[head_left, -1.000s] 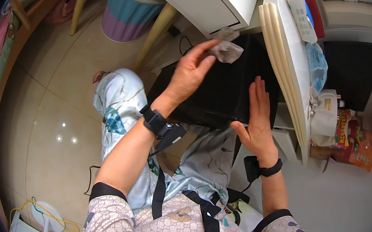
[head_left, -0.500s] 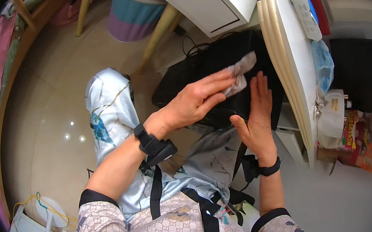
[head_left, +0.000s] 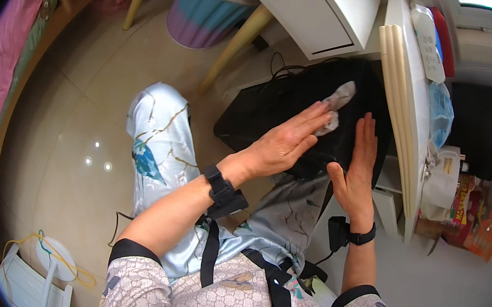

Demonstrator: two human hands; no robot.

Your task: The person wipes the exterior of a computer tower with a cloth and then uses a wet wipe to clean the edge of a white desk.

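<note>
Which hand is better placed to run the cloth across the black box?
Left, I'd judge: the left hand has the grey cloth over the black box; the right hand, holding no cloth, is open at its right side.

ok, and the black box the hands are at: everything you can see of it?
The black box is long, straight-edged and plain, of metal or hard plastic; I can't tell which. Its broad face looks up, on the person's side of the white drawer unit. The left hand has a greyish cloth against that face; the right hand lies along its right side. Black cables run at its far edge. Its underside is hidden.
</note>
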